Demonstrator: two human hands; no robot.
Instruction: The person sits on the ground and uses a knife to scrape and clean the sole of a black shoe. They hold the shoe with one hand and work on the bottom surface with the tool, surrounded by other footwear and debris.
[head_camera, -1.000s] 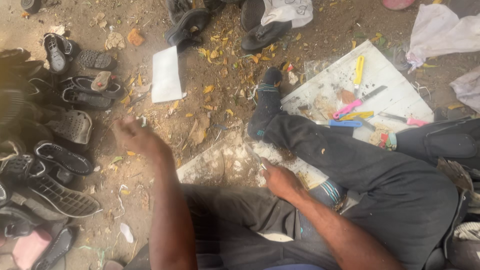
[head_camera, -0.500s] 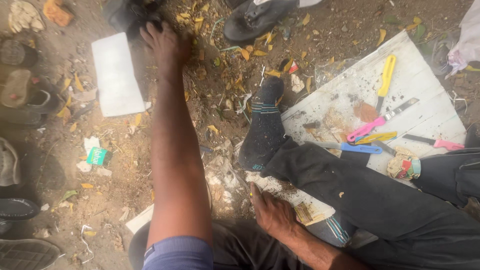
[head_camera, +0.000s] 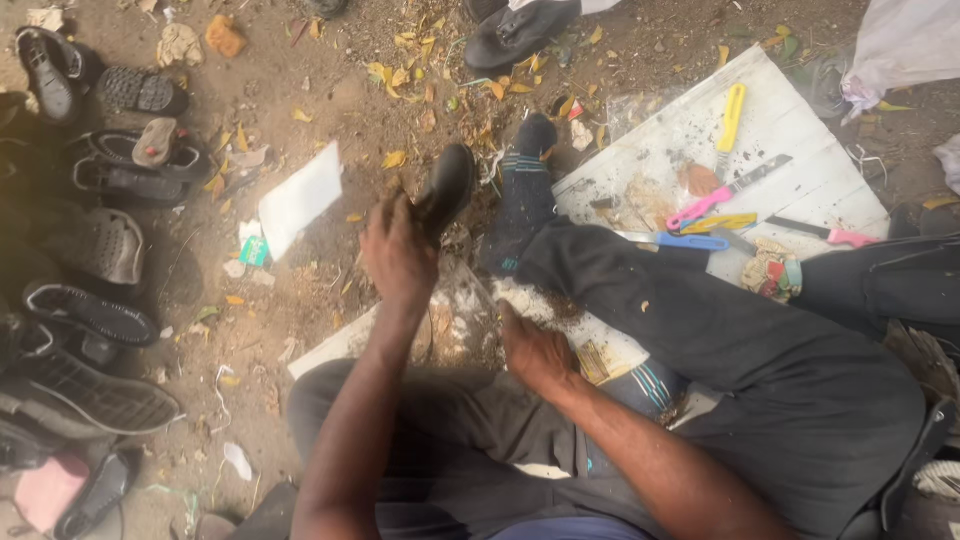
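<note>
One black leather shoe (head_camera: 447, 190) is now in the left hand (head_camera: 398, 255), its grip closed round the heel end with the toe pointing up and away; half a second ago that hand was stretched far out over the leaf-strewn dirt ground (head_camera: 330, 100), so the arm has drawn back with the shoe lifted clear. The right hand (head_camera: 532, 350) has stayed pressed flat, fingers spread and holding nothing, on the white board worktop (head_camera: 800, 150) beside the black-trousered leg (head_camera: 620, 290). By my reading, the fetch is finished and the shoe is coming within reach of the pink-handled knife (head_camera: 722, 193) and blue-handled blade (head_camera: 675, 241).
</note>
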